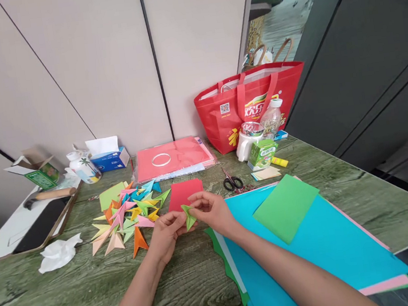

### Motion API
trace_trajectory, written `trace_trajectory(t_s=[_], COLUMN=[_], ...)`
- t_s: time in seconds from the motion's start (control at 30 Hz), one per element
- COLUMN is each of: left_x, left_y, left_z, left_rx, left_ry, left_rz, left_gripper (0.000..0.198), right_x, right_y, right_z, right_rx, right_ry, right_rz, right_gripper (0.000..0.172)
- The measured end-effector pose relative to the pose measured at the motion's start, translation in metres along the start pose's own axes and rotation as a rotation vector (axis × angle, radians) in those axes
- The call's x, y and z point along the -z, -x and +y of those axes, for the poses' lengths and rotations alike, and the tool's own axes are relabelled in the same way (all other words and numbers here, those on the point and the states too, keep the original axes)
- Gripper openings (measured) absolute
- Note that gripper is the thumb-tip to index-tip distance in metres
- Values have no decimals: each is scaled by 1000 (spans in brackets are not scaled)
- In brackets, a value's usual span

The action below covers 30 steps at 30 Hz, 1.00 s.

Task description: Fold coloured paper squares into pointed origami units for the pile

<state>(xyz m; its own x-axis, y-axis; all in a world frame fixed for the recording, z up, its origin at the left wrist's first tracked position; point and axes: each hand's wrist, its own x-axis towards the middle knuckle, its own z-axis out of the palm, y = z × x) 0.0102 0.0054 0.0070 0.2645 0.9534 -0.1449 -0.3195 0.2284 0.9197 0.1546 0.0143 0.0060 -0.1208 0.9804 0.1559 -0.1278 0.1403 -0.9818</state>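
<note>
Between my two hands is a small folded green paper piece point(189, 218), held above the table. My left hand point(167, 232) pinches its left side with thumb and fingers. On its right side, the fingers of my right hand point(212, 212) are closed on it too. Just behind my hands lies a stack of red paper point(184, 194). To the left spreads a pile of folded paper pieces point(122, 216) in orange, pink, yellow, green and blue. Under my right forearm are large blue sheets point(307, 254), with a green paper square point(287, 208) on top.
Black-handled scissors point(232, 183) lie behind the blue sheets. A green box point(262, 154), a white mug point(246, 142), a plastic bottle point(273, 118) and a red bag point(221, 115) stand at the back right. Crumpled tissue point(59, 253) and a hammer point(49, 194) are on the left.
</note>
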Motion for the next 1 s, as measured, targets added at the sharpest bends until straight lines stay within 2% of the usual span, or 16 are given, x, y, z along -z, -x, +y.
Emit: trace_trajectory(t_s=[0.13,0.37,0.57,0.67,0.83,1.0], left_x=[-2,-5,1,2,-2,-4], left_y=[0,1,-1,-1,1,0], left_z=[-1,0,0,0,0,-3], left_rx=[-54,58,69,61,46,-101], left_ry=[-50,45,145,141,91,-146], left_rz=[45,26,95,79,63,138], left_gripper=[15,23,25,25,24,16], right_x=[0,2,6,7,5,0], right_y=[0,-2,-4,-4,-1,2], right_z=[0,3,3,3,3,8], right_rx=[-14,53,114,127,139,137], right_ry=[-20,40,137,181,253,253], right_rz=[-18,81,40,35,15,-47], right_gripper=[24,15,13,14,12,22])
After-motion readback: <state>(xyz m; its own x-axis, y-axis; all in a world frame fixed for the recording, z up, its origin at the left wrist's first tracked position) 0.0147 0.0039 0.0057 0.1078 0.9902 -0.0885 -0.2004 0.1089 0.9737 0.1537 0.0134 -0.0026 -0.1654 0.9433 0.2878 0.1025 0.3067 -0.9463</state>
